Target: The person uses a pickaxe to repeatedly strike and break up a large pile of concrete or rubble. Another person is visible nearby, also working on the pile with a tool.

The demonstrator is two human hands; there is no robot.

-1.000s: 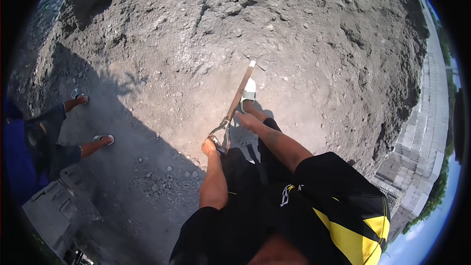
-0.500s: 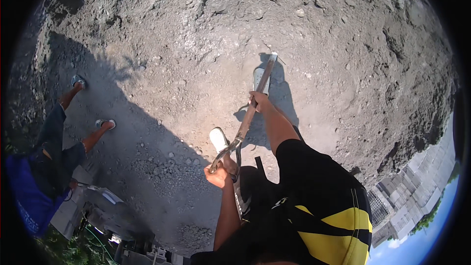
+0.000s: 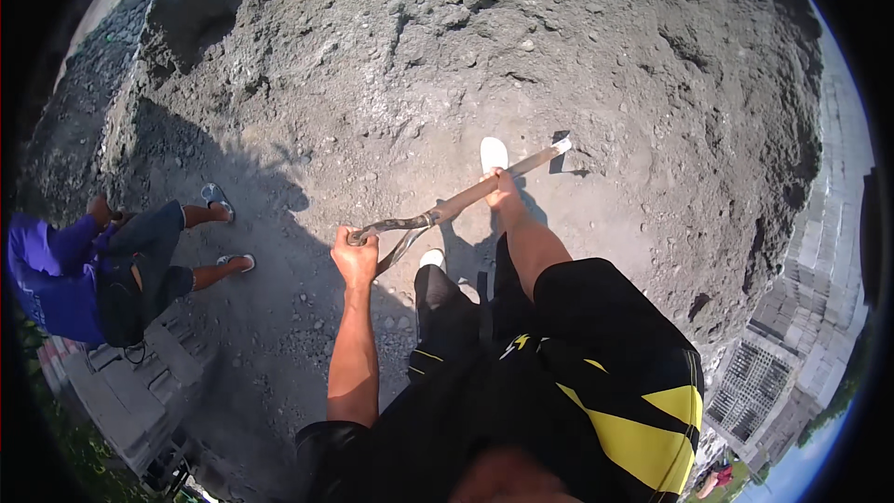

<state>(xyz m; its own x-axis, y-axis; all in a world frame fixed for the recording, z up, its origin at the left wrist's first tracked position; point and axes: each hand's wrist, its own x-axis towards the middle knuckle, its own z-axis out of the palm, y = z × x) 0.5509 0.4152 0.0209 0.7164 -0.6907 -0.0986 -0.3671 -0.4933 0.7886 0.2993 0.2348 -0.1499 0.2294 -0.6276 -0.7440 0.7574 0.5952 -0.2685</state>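
A shovel [image 3: 463, 200] with a worn, forked handle lies slantwise across my body, its far end pointing right. My left hand [image 3: 356, 258] is closed round the grip at the handle's end. Farther along, my right hand [image 3: 504, 191] is wrapped round the shaft near the blade end [image 3: 562, 143]. That end shows as a small pale tip, and most of the blade is hidden from this angle. Loose grey soil [image 3: 391, 112] spreads beyond the shovel.
A rough bank of earth and stones [image 3: 605, 9] rises ahead and to the right. At the left stands another person [image 3: 65, 270] in a purple top, near stacked grey blocks [image 3: 121, 391]. More blocks [image 3: 745, 387] are piled at the lower right. My white shoes [image 3: 494, 153] rest on dirt.
The shovel has swung flatter, its blade end shifting right. My left hand has moved left and away from my body with the grip. The other person's arms now show in front of them.
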